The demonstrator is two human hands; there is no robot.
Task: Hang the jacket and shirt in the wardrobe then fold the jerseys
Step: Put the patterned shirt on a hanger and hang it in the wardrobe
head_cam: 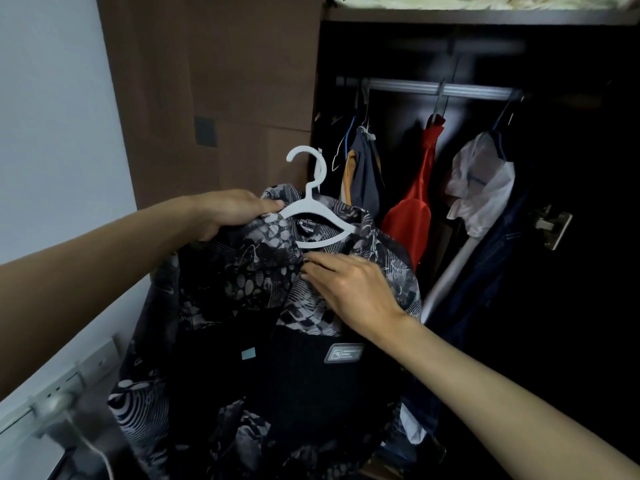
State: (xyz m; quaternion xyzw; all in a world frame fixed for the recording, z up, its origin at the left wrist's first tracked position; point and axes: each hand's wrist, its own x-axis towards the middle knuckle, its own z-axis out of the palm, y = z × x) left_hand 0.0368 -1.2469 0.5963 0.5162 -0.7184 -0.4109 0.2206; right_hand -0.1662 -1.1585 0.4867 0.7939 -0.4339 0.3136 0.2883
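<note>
A black and grey patterned jacket [242, 306] hangs open on a white plastic hanger [313, 202] in front of the wardrobe. My left hand [235, 211] grips the jacket's left shoulder together with the hanger's arm. My right hand [349, 285] pinches the fabric at the front edge just below the collar. The hanger's hook points up, free of the rail. The wardrobe's metal rail [433, 88] runs across the top right of the opening.
On the rail hang a grey and orange garment [363, 171], a red one [415, 202] and a white and navy one [485, 181]. The brown wardrobe door [214, 91] stands open to the left. A white wall [52, 116] and socket strip [59, 393] are at left.
</note>
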